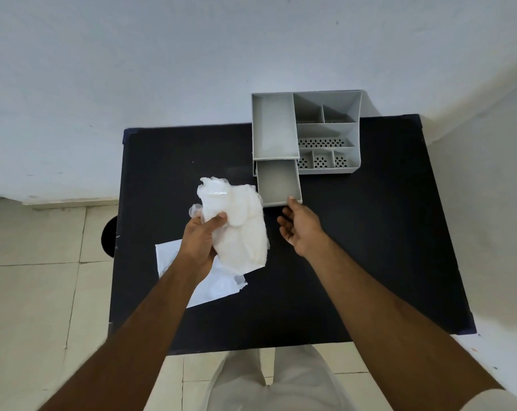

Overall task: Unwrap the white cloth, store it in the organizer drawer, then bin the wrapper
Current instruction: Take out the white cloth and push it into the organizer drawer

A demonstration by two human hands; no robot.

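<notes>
left hand grips the white cloth by its upper left part, fingers pinched into the bunched fabric, holding it up off the black table. some clear crinkly plastic shows at the top of the bundle, can't tell if it's loose wrap clinging to the cloth or part of it. right hand is open, fingers spread, holding nothing, one fingertip touching the front lip of the pulled-out drawer of the grey organizer. drawer stands open and looks empty inside. a flat white wrapper lies on the table under and behind the left forearm, near the table's left side.

step in hand, by my read: cloth is mostly out of its wrapper, drawer is ready, so this is the storing step. next move calls for bringing the cloth right and forward over the drawer, which sits just beside it, likely folding or bunching it smaller since it looks wider than the drawer, then pushing the drawer shut. any clinging plastic should come off first. wrapper not yet binned. a dark round shape sits on the floor left of the table, possibly the bin, can't tell.
</notes>
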